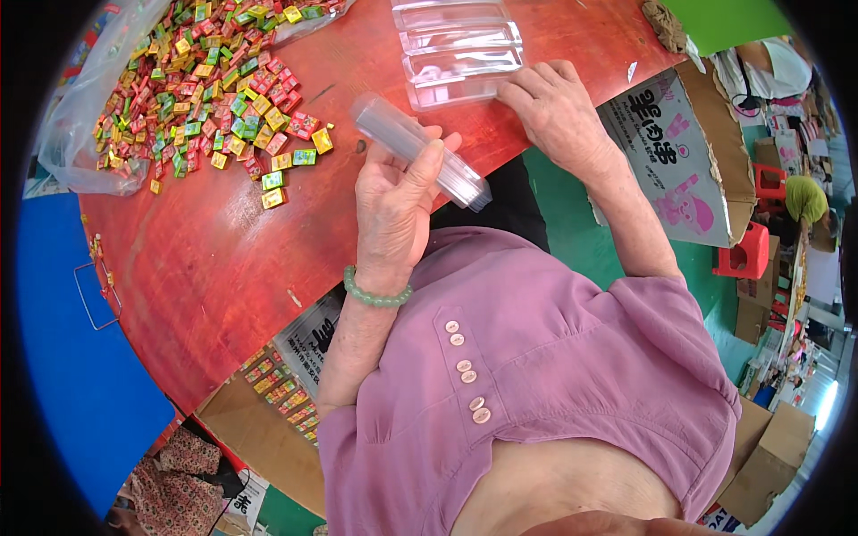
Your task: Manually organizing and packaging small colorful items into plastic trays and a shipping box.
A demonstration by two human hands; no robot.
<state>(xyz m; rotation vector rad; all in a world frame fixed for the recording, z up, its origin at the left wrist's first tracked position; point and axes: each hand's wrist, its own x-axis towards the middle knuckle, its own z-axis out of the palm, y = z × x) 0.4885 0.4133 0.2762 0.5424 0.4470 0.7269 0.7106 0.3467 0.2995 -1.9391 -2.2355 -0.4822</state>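
Above a round red table (pixel 210 268), a person in a mauve blouse (pixel 572 357) held a stack of clear plastic trays (pixel 391 129) in the left hand (pixel 393 196), the thumb closed across it. The stack's long axis ran on a slant: one end pointed to the upper left, over the tabletop, and the other to the lower right, past the table's near edge. The right hand (pixel 561 116), fingers curled, was at the right end of the nearest of several clear trays (pixel 447 67) lying in a row, each lengthwise from left to right; whether it gripped the tray could not be told. To the left, small red, yellow and green boxes (pixel 210 98) spilled from a clear bag (pixel 67 147). A green bead bracelet (pixel 375 298) circled the left wrist.
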